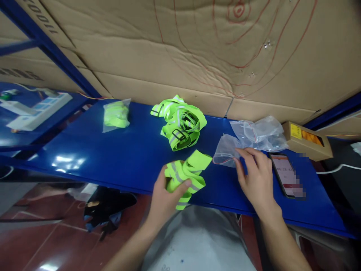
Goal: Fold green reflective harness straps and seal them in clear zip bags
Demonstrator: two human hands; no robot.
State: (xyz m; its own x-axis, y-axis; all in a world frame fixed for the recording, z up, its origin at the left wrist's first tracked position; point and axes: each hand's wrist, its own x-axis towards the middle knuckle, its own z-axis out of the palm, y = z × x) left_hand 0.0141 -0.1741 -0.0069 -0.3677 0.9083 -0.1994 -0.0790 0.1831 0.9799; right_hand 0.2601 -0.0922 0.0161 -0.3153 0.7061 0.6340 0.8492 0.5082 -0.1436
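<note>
My left hand [166, 195] is wrapped round a folded neon-green strap bundle [186, 175] with grey reflective stripes, above the front edge of the blue table. To the right, my right hand [255, 175] pinches the edge of a clear zip bag [225, 149] with a red seal line. Behind that bag lie more clear bags [261, 131]. A loose heap of green reflective straps [182, 122] with black buckles rests at the back middle. Farther left sits a clear bag with a green strap bundle inside [116, 114].
A phone [286, 175] lies on the blue table [113, 162], right of my right hand. A cardboard box [307, 141] stands at the back right. A white power strip [41, 113] is at the far left. Cardboard [197, 49] walls the back.
</note>
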